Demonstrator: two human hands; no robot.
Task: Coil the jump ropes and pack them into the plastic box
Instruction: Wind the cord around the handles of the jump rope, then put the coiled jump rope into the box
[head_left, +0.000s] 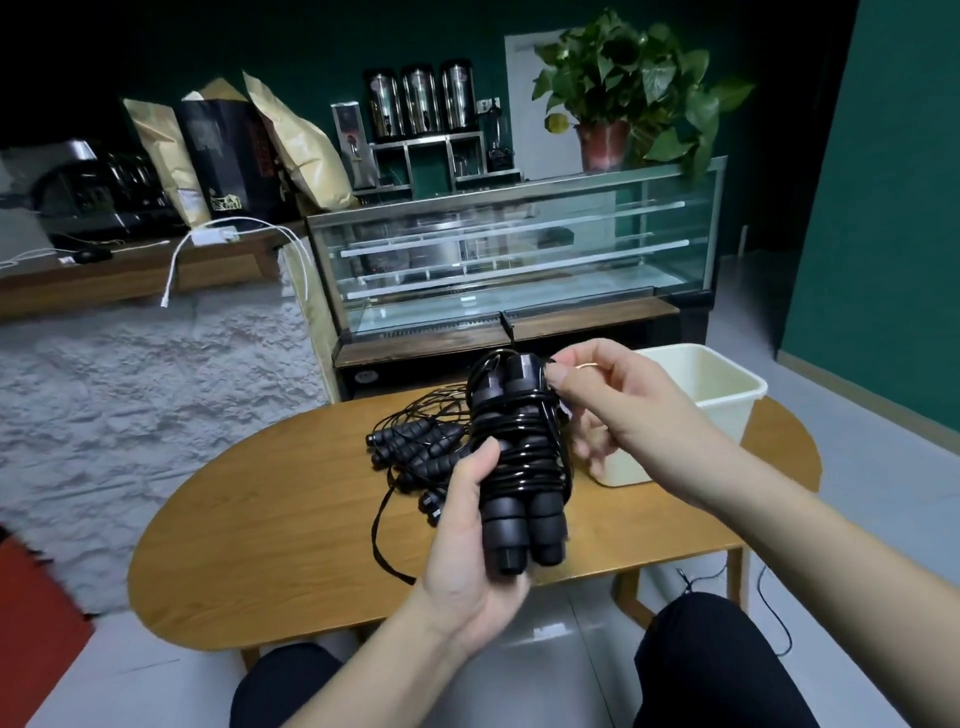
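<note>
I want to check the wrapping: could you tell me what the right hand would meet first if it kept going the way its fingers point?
Probably the top of the wound jump rope, right beside the right hand.

One black jump rope (522, 467) stands upright above the worktop (270, 519) — cord wound tightly round its paired handles. More black ropes (415, 452) lie tangled on the wood; the cream plastic box (727, 402) sits open beside them.

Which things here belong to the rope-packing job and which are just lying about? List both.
Job: wound jump rope in left hand; right hand pinching its cord; loose jump ropes; plastic box.
Lying about: potted plant, glass display case, paper bags, white cable.
</note>
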